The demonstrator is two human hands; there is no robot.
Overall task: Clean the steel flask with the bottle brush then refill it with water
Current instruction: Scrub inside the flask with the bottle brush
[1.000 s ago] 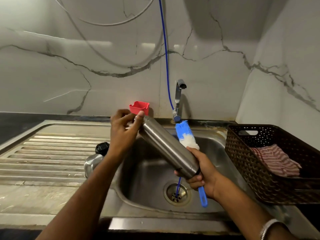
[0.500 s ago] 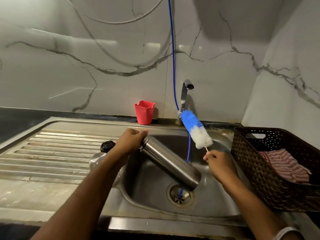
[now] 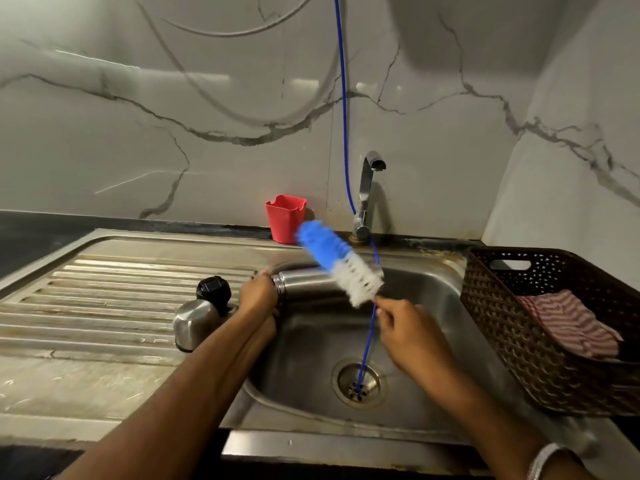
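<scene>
- You held the flask [image 3: 304, 284] over the sink [image 3: 446, 271], lying nearly level, so that anything tipped or scrubbed out of it would, I judge, fall into the basin and not onto the table [image 3: 69, 386].
- Your left hand [image 3: 258, 294] gripped the flask at its neck end, fingers curled round it; that end pointed left, toward the ribbed drainboard [image 3: 104, 299]. Whether the mouth was open I could not tell, as your hand covered it.
- Your right hand [image 3: 410, 332] pinched the thin stem of the bottle brush [image 3: 341, 261] just below the bristles, fingers closed on it. The grip looked like one for steering the head, not for scrubbing hard.
- The brush slanted up and left, its blurred blue tip near the red cup [image 3: 285, 218], and its white part crossing in front of the flask body. It was outside the flask, so I judge the scrubbing had yet to start and the refill was well off.
- The tap [image 3: 367, 195] stood behind the basin with no water visible from its spout; a blue hose [image 3: 343, 98] ran down the wall into the drain [image 3: 358, 384].
- A second steel bottle with a black cap [image 3: 201, 315] lay on the drainboard beside your left wrist, and a brown basket [image 3: 554, 334] with a striped cloth [image 3: 568, 322] sat right of the sink, both out of your way.
</scene>
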